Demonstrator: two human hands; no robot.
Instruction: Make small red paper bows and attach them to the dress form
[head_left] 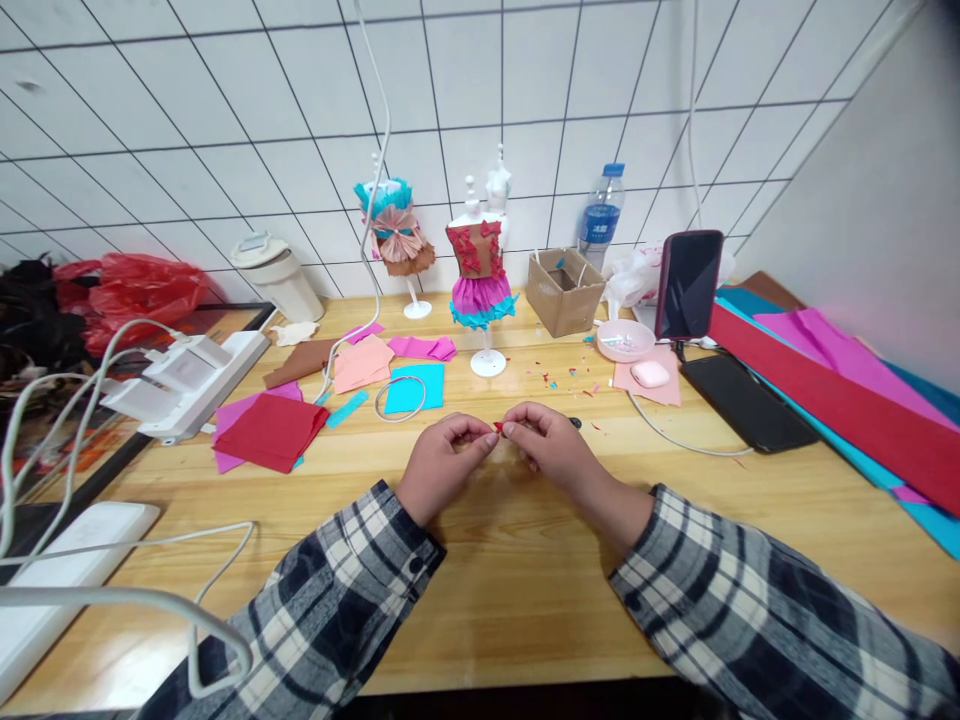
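Between the fingertips of my left hand (452,460) and my right hand (551,448) is a small piece of red paper (499,428). Both hands pinch it just above the wooden table, and the fingers hide most of it. Straight beyond them stands a small dress form (478,255) in a brown top with red bits, a magenta skirt and a blue hem. A dark object (575,423), mostly hidden, lies behind my right hand. Left of my hands are a blue paper square (420,388) and red paper sheets (271,432).
A second dressed form (400,235), a cardboard box (566,290) and a water bottle (601,215) stand along the tiled wall. At right are a pink dish (626,341), an upright phone (688,285), a black flat device (750,402) and long paper strips (832,390). Cables and a power strip (206,390) occupy the left.
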